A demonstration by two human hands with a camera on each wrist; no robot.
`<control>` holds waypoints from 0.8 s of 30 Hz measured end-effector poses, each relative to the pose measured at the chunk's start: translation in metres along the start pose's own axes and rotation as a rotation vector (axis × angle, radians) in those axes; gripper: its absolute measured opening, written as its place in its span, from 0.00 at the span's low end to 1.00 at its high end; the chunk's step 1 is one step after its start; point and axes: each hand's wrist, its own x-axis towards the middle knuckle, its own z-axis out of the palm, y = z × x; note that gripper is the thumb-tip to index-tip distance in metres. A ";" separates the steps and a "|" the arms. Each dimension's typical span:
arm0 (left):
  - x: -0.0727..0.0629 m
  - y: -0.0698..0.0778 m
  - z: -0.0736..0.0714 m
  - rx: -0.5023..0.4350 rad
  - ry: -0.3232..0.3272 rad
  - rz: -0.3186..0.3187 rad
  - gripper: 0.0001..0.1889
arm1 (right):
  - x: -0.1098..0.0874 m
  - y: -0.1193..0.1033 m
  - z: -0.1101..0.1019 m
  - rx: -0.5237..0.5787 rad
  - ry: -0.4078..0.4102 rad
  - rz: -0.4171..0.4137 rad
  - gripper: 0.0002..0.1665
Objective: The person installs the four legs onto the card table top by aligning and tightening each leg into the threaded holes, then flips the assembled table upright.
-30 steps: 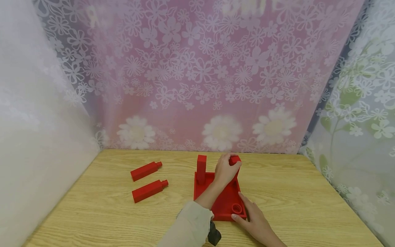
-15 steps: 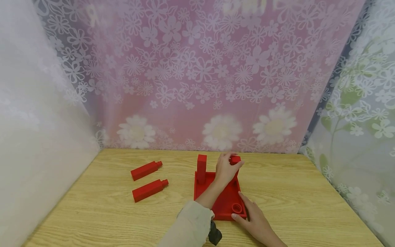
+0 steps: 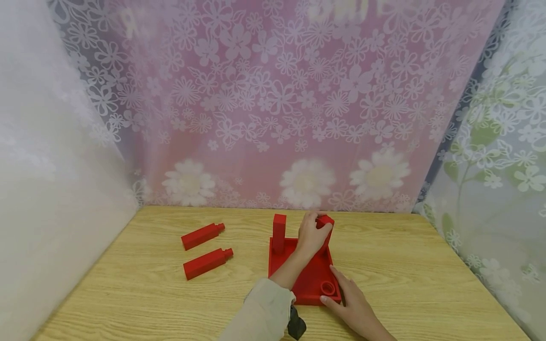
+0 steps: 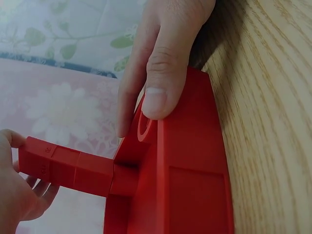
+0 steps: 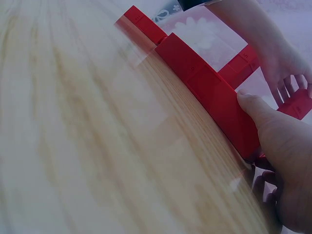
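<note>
A shallow red square tray with a raised rim lies on the table. My left hand reaches across it and grips the top of a square red post at the far right corner. In the left wrist view that post's lower end meets a round socket in the corner. Another red post stands upright at the far left corner. My right hand holds the near right corner, thumb on the front rim, fingers along the right side. Inside that corner shows an unfilled ring socket.
Two loose red posts with narrow stepped ends, a farther one and a nearer one, lie left of the tray on the wood-grain table. A floral curtain hangs behind the table, with pale sheets at both sides.
The left fingers and thumb shift slightly on the far right post, the thumb moving out and back, and the post's top turns a little. Right hand, tray and loose posts stay put.
</note>
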 end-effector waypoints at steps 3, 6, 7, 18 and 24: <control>0.000 0.000 0.000 0.030 -0.001 0.016 0.14 | 0.001 0.001 0.000 0.007 -0.001 0.007 0.48; 0.000 0.000 0.000 0.054 0.004 0.029 0.13 | 0.001 0.001 0.000 0.006 -0.002 0.008 0.48; 0.000 0.000 0.000 0.063 0.007 0.030 0.13 | 0.000 0.001 0.001 0.004 -0.002 0.008 0.48; 0.001 -0.002 0.002 0.131 0.080 -0.033 0.21 | 0.001 0.003 0.002 -0.001 0.000 0.016 0.48; 0.000 -0.002 0.002 0.107 0.104 0.002 0.20 | 0.000 0.004 0.002 0.001 0.007 0.005 0.48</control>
